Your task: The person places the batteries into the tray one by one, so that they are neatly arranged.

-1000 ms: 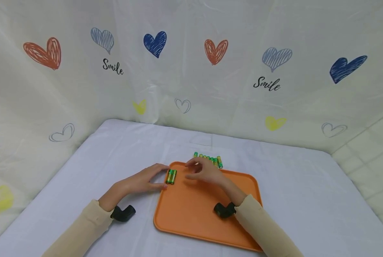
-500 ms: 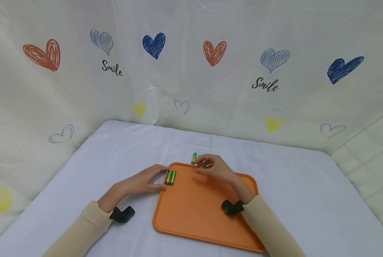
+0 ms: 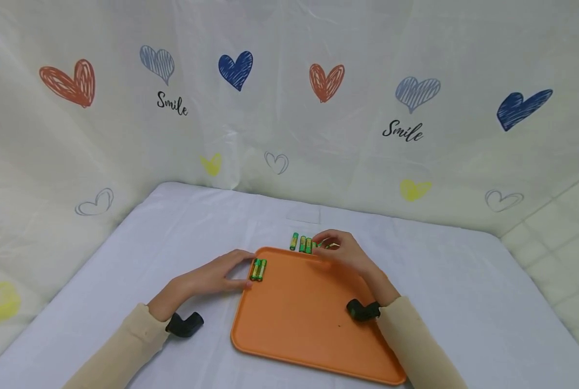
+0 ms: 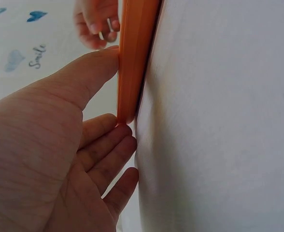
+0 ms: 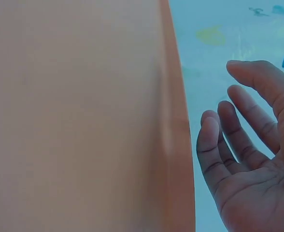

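An orange tray (image 3: 299, 324) lies on the white-covered table. Two green-and-yellow batteries (image 3: 258, 269) lie side by side in its far left corner. My left hand (image 3: 210, 274) is at that corner, thumb and fingertips spread along the rim; in the left wrist view the thumb meets the tray's side (image 4: 132, 58). Beyond the far rim is a row of several more batteries (image 3: 305, 245), its right part hidden by my right hand (image 3: 345, 254). That hand hovers there with loosely bent fingers, and the right wrist view has nothing between thumb and fingers (image 5: 229, 121).
A white cloth (image 3: 445, 302) covers the table around the tray. Behind stands a pale curtain (image 3: 289, 119) printed with hearts and words. A black device (image 3: 184, 324) sits at the left wrist, another (image 3: 363, 310) at the right wrist, above the tray.
My right hand has moved right, from over the tray's far left part to the row of batteries, uncovering the row's left end. The left hand has stayed at the corner.
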A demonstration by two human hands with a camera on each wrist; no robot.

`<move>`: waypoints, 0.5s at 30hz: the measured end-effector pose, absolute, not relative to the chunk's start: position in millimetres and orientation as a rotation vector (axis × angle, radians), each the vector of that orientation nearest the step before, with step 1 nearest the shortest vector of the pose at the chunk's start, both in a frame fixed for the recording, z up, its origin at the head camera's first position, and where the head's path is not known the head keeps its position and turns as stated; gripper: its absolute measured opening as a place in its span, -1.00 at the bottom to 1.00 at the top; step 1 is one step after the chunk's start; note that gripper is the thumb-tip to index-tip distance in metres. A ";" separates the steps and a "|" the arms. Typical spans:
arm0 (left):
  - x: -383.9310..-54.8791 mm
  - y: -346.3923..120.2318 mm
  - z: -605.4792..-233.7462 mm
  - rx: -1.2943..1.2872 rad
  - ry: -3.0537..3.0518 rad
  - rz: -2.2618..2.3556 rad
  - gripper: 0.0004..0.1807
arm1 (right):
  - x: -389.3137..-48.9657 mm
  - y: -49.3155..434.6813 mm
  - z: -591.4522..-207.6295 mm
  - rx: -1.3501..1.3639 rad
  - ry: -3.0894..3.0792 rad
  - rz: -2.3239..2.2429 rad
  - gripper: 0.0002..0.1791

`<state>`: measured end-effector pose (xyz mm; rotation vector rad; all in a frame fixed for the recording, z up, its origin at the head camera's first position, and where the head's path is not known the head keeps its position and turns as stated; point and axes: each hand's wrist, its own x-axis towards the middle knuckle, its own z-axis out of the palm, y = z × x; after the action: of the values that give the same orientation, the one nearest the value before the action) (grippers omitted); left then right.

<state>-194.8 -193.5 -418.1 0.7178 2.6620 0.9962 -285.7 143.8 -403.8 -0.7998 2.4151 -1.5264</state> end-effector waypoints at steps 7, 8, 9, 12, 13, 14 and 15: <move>-194.7 -193.9 -417.2 0.722 2.663 0.994 -0.19 | -293.7 163.2 -404.8 -0.746 2.512 -1.477 -0.64; -194.6 -193.9 -417.3 0.723 2.663 0.993 -0.20 | -295.4 165.6 -405.7 -0.736 2.524 -1.463 -0.63; -194.6 -193.9 -417.2 0.723 2.662 0.994 -0.20 | -297.0 168.2 -406.6 -0.736 2.530 -1.449 -0.62; -194.4 -194.0 -417.0 0.725 2.661 0.999 -0.20 | -301.8 174.2 -409.4 -0.691 2.516 -1.427 -0.61; -194.4 -194.0 -417.0 0.725 2.661 1.000 -0.20 | -303.3 176.0 -410.4 -0.681 2.502 -1.420 -0.61; -194.3 -194.0 -417.1 0.724 2.661 1.002 -0.20 | -304.6 177.8 -411.4 -0.667 2.483 -1.419 -0.60; -194.3 -194.0 -417.2 0.723 2.660 1.004 -0.20 | -305.9 179.5 -412.5 -0.656 2.465 -1.414 -0.60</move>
<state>-194.3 -194.0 -417.2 0.7225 2.6600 1.0043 -305.9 179.5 -412.5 -0.6561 2.4646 -1.4137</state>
